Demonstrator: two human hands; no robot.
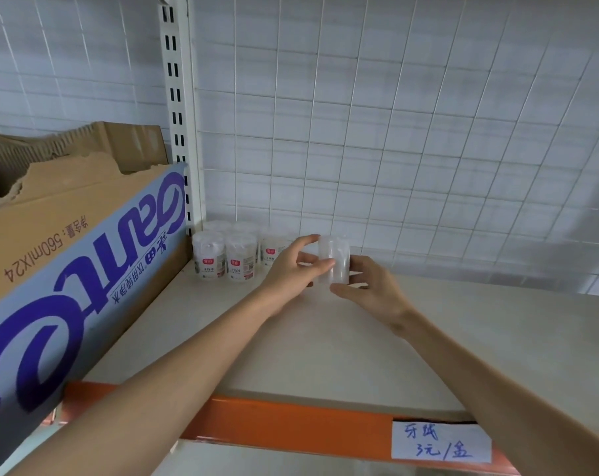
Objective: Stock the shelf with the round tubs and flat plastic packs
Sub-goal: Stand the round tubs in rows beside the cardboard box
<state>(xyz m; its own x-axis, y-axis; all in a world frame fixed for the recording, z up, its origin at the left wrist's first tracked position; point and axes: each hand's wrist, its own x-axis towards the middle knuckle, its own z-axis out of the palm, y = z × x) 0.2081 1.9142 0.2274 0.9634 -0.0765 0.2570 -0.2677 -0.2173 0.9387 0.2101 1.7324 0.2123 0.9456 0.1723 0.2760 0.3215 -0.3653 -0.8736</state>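
Note:
A clear round tub (335,250) stands upright near the back of the cream shelf (325,345), held between both hands. My left hand (291,269) grips its left side with thumb and fingers curled round it. My right hand (366,286) holds its lower right side. To the left, several round tubs (241,257) with white contents and red labels stand grouped in the shelf's back left corner. No flat plastic packs are in view.
A large cardboard box (68,252) with blue print fills the shelf's left side. A white wire grid (394,132) backs the shelf. An orange front rail (274,427) carries a handwritten paper price label (440,443). A slotted white upright (177,115) stands beside the box.

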